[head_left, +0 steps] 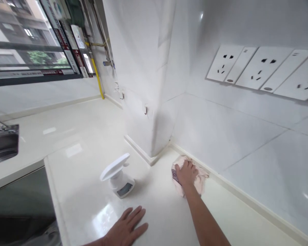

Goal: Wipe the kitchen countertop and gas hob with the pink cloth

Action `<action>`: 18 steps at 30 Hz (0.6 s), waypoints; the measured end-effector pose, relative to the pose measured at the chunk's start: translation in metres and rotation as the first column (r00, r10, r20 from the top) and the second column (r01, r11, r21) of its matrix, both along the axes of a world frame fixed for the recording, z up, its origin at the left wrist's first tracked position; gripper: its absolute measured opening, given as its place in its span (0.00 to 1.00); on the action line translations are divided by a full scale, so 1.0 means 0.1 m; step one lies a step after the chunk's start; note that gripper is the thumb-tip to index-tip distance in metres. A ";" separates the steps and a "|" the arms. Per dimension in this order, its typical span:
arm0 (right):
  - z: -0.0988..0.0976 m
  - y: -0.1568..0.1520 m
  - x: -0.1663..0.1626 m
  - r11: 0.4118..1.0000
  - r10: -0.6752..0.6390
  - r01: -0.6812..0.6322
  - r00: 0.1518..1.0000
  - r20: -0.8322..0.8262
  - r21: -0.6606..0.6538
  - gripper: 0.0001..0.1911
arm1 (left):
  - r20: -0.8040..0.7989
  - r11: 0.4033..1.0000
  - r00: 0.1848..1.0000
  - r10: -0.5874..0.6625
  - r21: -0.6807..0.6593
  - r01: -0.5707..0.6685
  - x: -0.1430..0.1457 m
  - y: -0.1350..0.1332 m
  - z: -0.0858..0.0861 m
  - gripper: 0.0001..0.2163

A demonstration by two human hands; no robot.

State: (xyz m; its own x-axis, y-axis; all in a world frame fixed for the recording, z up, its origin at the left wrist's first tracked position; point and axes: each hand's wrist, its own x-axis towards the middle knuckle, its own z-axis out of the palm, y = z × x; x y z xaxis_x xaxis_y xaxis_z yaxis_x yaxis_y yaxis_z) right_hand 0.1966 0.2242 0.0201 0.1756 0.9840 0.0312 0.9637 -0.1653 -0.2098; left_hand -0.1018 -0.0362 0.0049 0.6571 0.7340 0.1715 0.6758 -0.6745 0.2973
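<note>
Pale pink cloth lies crumpled on the glossy cream countertop beside the white tiled wall, gripped under the right hand, fingers bent, likely for control. Left hand spreads flat, probably for support; white plastic spray bottle stands upright nearby.

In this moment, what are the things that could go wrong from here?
The white spray bottle stands just ahead of the left hand; a forward slip might knock it over. The pink cloth lies bunched beneath the right hand, so it could slip. The raised strip along the wall is close, so that hand might bump it.
</note>
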 end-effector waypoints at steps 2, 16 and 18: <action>0.04 0.14 -0.24 0.996 0.089 -0.089 0.996 -0.019 -0.015 0.35 | 0.000 0.999 1.000 0.005 -0.041 -0.005 -0.01 -0.01 -0.01 0.38; 0.19 -0.04 -0.91 0.947 0.289 -0.304 0.947 -0.141 -0.099 0.38 | 0.011 0.996 1.000 0.003 -0.087 -0.002 0.01 -0.01 -0.07 0.38; 0.19 -0.30 -0.99 0.928 0.344 -0.361 0.925 -0.163 -0.094 0.38 | 0.026 0.998 1.000 0.010 -0.061 -0.008 0.00 0.00 -0.09 0.37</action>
State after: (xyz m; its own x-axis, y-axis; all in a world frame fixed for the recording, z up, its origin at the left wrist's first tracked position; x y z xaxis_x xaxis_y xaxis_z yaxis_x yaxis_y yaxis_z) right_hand 0.0979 0.1947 0.0391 -0.1894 0.9777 -0.0902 0.9258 0.1473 -0.3480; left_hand -0.1015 -0.0364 -0.0037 0.6462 0.7496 0.1434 0.6732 -0.6484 0.3555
